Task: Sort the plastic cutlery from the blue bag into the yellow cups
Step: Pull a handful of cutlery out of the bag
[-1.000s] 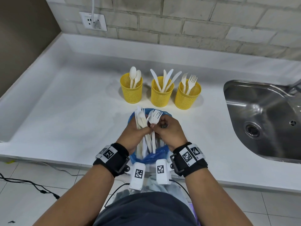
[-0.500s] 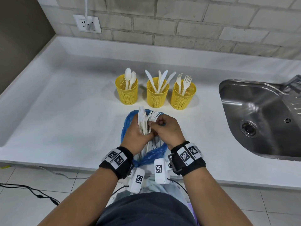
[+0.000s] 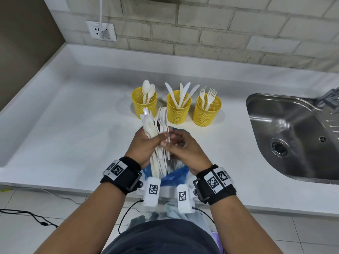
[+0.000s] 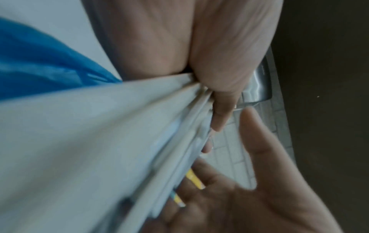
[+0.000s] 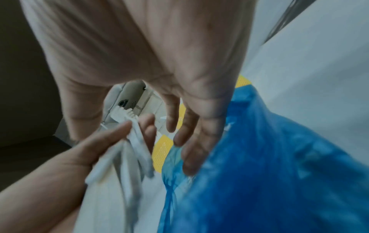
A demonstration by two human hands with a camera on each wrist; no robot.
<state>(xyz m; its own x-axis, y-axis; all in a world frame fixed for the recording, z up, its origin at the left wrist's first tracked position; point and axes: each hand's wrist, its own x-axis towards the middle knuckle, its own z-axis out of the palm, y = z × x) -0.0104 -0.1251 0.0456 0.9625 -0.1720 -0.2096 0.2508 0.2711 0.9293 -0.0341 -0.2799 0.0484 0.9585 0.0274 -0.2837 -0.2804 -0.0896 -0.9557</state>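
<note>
My left hand (image 3: 156,142) grips a thick bundle of white plastic cutlery (image 3: 156,125), lifted with the spoon and fork heads pointing toward the cups. The handles still reach down into the crumpled blue bag (image 3: 176,176) at the counter's front edge. In the left wrist view the bundle (image 4: 99,141) fills the picture. My right hand (image 3: 177,143) hovers beside it, fingers loose and holding nothing; the right wrist view shows the fingers (image 5: 185,134) spread over the bag (image 5: 269,157). Behind stand three yellow cups: spoons (image 3: 144,107), knives (image 3: 178,110), forks (image 3: 208,112).
A steel sink (image 3: 293,136) is set into the white counter (image 3: 73,125) on the right. A wall socket (image 3: 100,31) with a plugged cable sits on the brick wall at the back left. A black cable (image 3: 27,215) lies on the floor tiles.
My left hand has raised the bundle partly out of the bag, toward the cups. The right hand, which was pinching into the bundle, has loosened and drawn slightly aside.
</note>
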